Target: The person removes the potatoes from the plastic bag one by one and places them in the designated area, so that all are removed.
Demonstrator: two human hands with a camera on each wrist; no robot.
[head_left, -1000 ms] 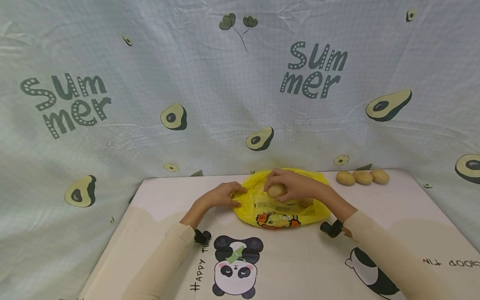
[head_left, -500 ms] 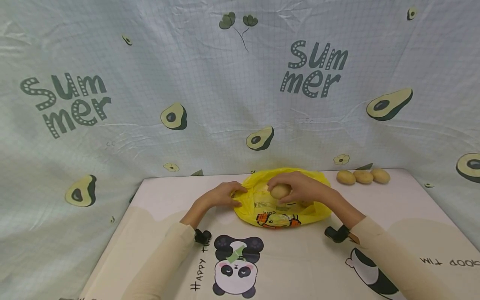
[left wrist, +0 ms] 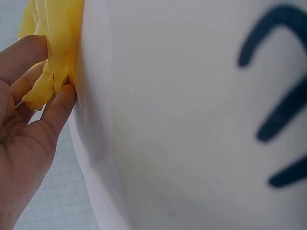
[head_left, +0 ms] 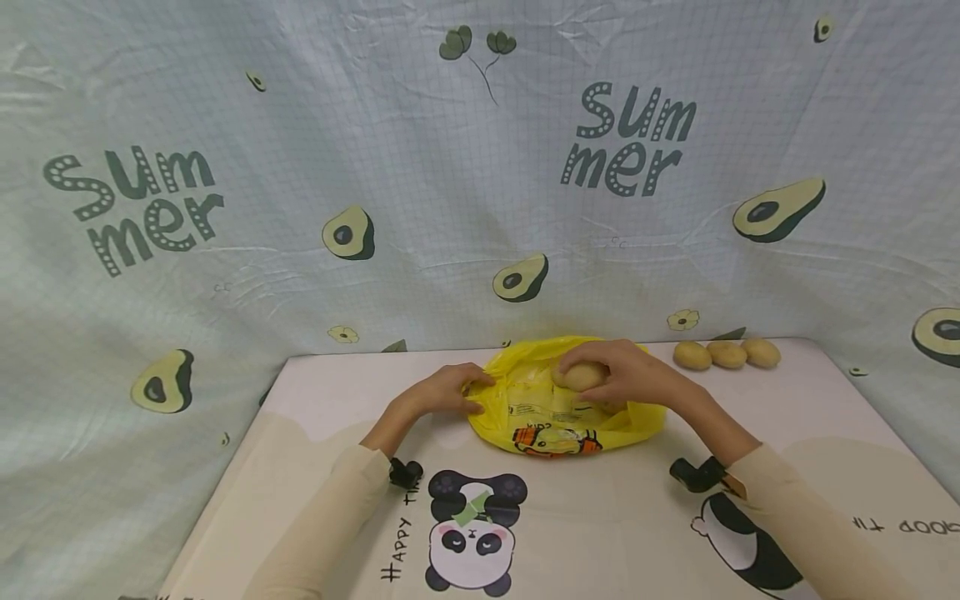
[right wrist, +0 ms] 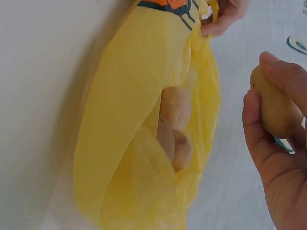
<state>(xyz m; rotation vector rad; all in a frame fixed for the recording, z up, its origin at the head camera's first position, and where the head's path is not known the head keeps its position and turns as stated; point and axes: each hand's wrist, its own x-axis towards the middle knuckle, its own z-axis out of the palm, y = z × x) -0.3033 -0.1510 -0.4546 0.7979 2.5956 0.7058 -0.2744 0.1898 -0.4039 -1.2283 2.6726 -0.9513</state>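
A yellow plastic bag [head_left: 525, 408] with a printed cartoon duck lies on the table with its mouth spread open. My left hand [head_left: 448, 389] holds the bag's left end; in the left wrist view, the thumb and fingers [left wrist: 62, 108] pinch a gathered edge of it. Over the bag's mouth, my right hand [head_left: 630, 375] grips a potato [right wrist: 276, 105] between thumb and fingertips. The right wrist view looks into the bag, where potatoes [right wrist: 176, 108] lie together, partly hidden by the yellow plastic.
Three potatoes [head_left: 727, 354] sit in a row at the table's back right, close to the hanging cloth [head_left: 435, 167] printed with avocados. A panda print [head_left: 472, 542] marks the pale tabletop [head_left: 600, 533] in front of the bag.
My right hand has shifted to the right over the bag, carrying the potato with it. The left hand keeps its place on the bag's edge.
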